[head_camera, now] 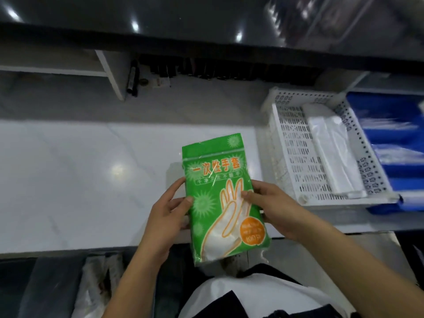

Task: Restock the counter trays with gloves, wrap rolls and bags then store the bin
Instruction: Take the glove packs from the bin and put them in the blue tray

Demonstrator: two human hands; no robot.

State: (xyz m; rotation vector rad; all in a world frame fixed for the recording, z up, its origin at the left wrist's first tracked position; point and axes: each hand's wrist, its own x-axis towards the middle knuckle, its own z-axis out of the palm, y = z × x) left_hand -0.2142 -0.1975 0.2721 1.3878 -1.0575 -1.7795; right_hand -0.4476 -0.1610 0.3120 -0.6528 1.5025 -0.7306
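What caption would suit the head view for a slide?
Both hands, left hand and right hand, hold a green pack of disposable gloves above the white counter, beside a white perforated tray.

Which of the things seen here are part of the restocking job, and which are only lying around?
Part of the job: green glove packet held by left hand and right hand; white perforated tray with clear bags; blue tray.

Lying around: dark items under the shelf; white counter.

Green glove pack (223, 198), seemingly white tray (296, 143)
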